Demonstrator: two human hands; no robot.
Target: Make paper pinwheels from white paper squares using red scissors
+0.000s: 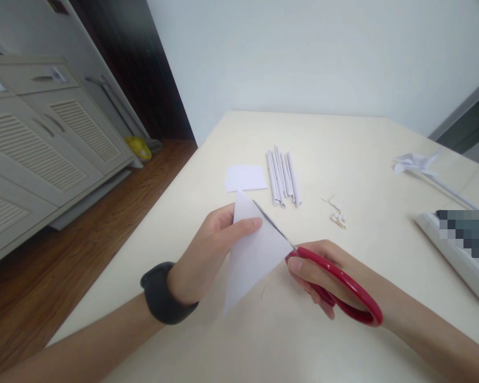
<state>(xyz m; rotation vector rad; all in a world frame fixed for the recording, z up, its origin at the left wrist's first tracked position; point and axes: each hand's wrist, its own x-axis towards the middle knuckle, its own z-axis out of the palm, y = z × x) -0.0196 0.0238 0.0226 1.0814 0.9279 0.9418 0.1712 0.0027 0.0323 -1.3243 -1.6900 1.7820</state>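
Note:
My left hand (219,239) pinches a white sheet of paper (253,255), thumb on its face and fingers behind; the piece looks like a triangle. In my right hand (319,271) is a pair of scissors (339,276) with red handles, the fingers closed around the loops. The blades lie along the upper right edge of the paper, pointing up and left past my left thumb. Just beyond the paper, a small stack of white paper pieces (245,177) rests on the table, beside several rolled white paper tubes (283,175).
A white paper pinwheel (417,162) on a stick lies at the right of the table (191,213). Small white and yellowish scraps (338,215) sit right of the tubes. A white-edged device (447,244) occupies the right side. Left, beyond the table edge, stands a louvred cabinet (43,138).

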